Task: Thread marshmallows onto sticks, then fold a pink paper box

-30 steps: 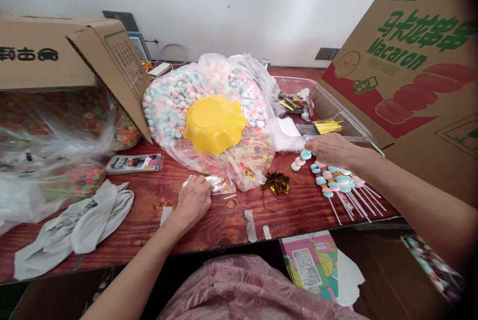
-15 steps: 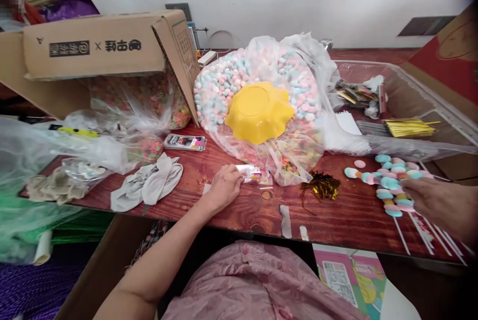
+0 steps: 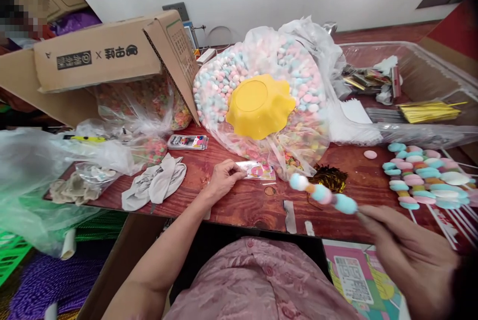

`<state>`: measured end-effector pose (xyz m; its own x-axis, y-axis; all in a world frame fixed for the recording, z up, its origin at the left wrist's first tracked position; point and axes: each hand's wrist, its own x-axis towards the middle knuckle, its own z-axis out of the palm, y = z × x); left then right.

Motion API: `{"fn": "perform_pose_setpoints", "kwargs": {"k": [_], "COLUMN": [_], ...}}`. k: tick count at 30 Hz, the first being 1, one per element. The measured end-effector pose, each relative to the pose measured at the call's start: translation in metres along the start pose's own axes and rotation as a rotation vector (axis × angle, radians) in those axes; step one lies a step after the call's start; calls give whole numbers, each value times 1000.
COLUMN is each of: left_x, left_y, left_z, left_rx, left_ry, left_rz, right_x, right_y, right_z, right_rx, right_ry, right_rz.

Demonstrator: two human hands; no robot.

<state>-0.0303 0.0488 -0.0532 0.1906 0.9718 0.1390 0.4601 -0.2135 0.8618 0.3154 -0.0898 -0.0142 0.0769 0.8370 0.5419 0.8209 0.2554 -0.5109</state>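
My right grip [image 3: 414,255] pinches the skewer [image 3: 321,194] below its last candies, above the counter [image 3: 239,213] near its front edge; too loose a pinch could let it swing into the tinsel [image 3: 330,179]. My left grip [image 3: 223,179] pinches the packet [image 3: 261,171] lying farther back; squeezing harder might crease it.

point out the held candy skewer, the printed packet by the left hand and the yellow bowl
Candy skewer [image 3: 321,194], head view: a sweet near the middle.
Printed packet [image 3: 260,171], head view: its printed face.
Yellow bowl [image 3: 259,105], head view: middle of its visible surface.
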Motion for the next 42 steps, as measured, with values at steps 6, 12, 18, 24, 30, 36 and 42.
{"fn": "perform_pose_setpoints", "kwargs": {"k": [6,12,18,24,30,36,42], "left_x": [-2,-5,-9,-11,-10,-11,-15], "left_y": [-2,-4,1,5,10,11,8], "left_z": [0,2,5,7,7,9,12], "left_rx": [-34,-6,145,158,-36,-168,-55], "left_ry": [-3,-36,-103,-108,-78,-120,-161], "left_rz": [25,137,268,262,30,-86,112], "right_x": [35,42,45,48,29,2,3], "right_y": [-25,-17,-33,-34,-29,-27,-7], "right_z": [50,48,33,22,30,51,50], "right_rx": [-84,-152,-280,-286,-47,104,-71], "right_ry": [-122,-148,-154,-123,-13,6,-131], "right_rz": [-342,-497,-620,-615,-395,-259,-355]}}
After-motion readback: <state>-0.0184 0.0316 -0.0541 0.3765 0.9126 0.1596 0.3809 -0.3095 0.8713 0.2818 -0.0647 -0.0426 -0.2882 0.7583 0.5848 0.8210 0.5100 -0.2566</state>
